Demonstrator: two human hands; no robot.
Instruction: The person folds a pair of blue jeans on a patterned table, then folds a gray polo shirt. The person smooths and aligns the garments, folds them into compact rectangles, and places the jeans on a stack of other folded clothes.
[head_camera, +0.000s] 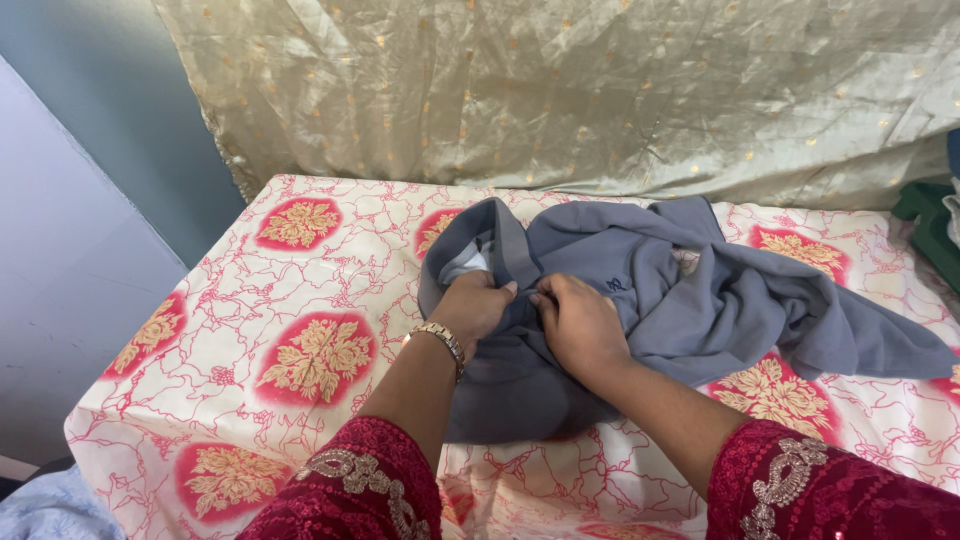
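A crumpled grey garment (700, 290) lies on a bed covered by a cream sheet with red and gold floral motifs (300, 290). My left hand (475, 305), with a gold bracelet on the wrist, pinches the grey fabric near its collar, where a white lining shows. My right hand (580, 325) grips the same fabric right beside it, fingertips almost touching the left hand's. Both arms wear dark red embroidered sleeves. A long sleeve of the garment trails off to the right.
A shiny beige cloth with gold dots (560, 90) hangs behind the bed. A blue-grey wall (90, 160) stands at the left. A dark green object (930, 225) sits at the right edge. Pale blue fabric (50, 505) shows at the bottom left.
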